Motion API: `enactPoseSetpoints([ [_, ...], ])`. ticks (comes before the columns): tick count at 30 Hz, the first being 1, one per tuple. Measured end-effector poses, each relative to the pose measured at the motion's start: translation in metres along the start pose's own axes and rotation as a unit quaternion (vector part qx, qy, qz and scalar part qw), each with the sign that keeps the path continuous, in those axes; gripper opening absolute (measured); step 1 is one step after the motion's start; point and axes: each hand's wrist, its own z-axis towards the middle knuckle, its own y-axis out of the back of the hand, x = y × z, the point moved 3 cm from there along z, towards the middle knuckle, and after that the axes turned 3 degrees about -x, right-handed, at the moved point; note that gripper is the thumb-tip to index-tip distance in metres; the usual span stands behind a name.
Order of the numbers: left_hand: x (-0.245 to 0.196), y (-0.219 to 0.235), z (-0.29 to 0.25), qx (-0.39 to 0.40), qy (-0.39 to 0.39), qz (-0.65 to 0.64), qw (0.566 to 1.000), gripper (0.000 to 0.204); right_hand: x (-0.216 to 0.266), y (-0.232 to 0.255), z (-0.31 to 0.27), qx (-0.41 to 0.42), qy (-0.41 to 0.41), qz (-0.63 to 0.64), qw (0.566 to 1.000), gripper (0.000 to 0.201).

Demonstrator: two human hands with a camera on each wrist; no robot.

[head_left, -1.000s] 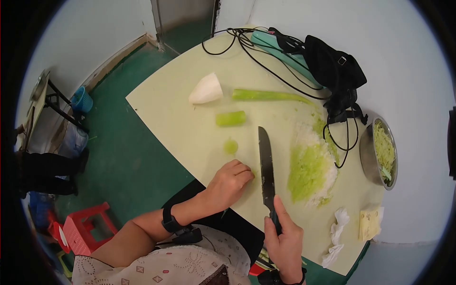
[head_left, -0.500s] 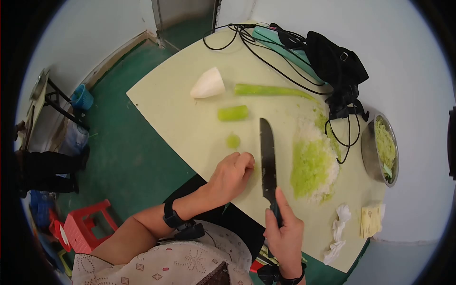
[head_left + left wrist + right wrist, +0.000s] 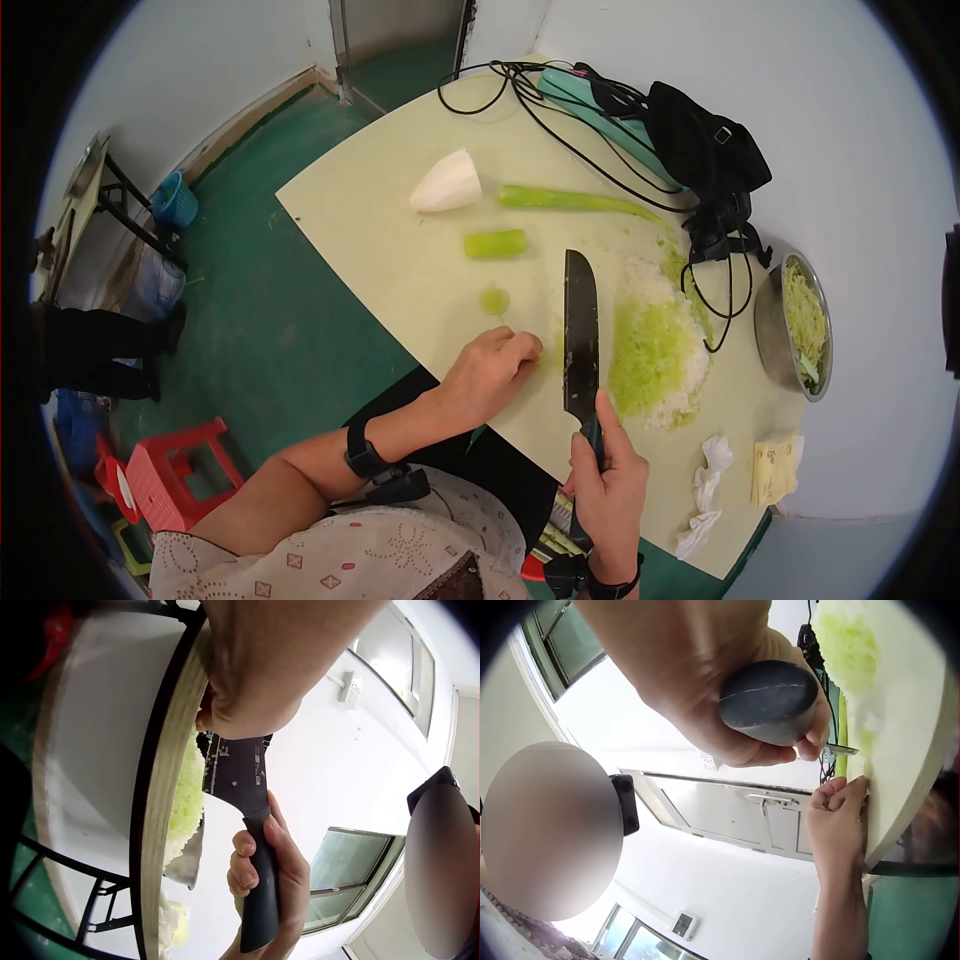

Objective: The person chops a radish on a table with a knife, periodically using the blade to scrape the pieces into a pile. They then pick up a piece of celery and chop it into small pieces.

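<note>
In the head view, my right hand (image 3: 612,490) grips the handle of a dark knife (image 3: 581,335), whose blade points away from me above the table. My left hand (image 3: 488,375) rests at the near edge, left of the blade, with fingers curled; nothing shows in them, and their undersides are hidden. Pale green bits lie beside its fingertips. Chopped green and white vegetable (image 3: 650,350) is spread right of the knife. Beyond the left hand lie a thin green slice (image 3: 494,301), a short green piece (image 3: 495,243), a white chunk (image 3: 447,182) and a long green stalk (image 3: 570,198).
A metal bowl (image 3: 780,335) of shredded green vegetable stands at the right edge. Black cables and a black bag (image 3: 705,140) lie at the far right. Crumpled tissue (image 3: 707,495) and yellow paper (image 3: 774,472) sit near right. A red stool (image 3: 180,475) stands on the floor.
The knife and my right hand have shifted right, away from my left hand, and more of the blade's flat side shows. My left hand stays curled at the table edge.
</note>
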Motion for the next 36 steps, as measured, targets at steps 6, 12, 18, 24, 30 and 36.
enactPoseSetpoints([
  [6,0.005,-0.001,-0.003,0.014,0.013,-0.003,1.0,0.023,-0.006,-0.011,-0.005,0.028,0.023,-0.048,0.998,0.045],
  [12,0.003,0.002,-0.003,-0.012,0.0,0.054,0.998,0.025,-0.008,-0.012,0.002,0.023,0.045,-0.057,0.997,0.045],
  [18,-0.001,0.003,-0.008,-0.015,-0.024,0.12,0.992,0.015,-0.013,-0.006,-0.007,0.016,0.041,-0.046,0.998,0.048],
  [24,-0.001,-0.003,-0.004,0.006,-0.02,0.138,0.99,0.014,-0.004,-0.009,0.003,0.033,-0.012,-0.083,0.996,0.044],
  [30,0.004,-0.009,0.001,0.011,0.005,0.126,0.992,0.012,-0.005,-0.012,0.001,0.001,0.025,-0.026,0.999,0.045],
  [36,0.004,-0.006,-0.003,0.002,-0.005,0.112,0.994,0.012,-0.008,-0.015,0.0,0.029,0.049,-0.079,0.995,0.047],
])
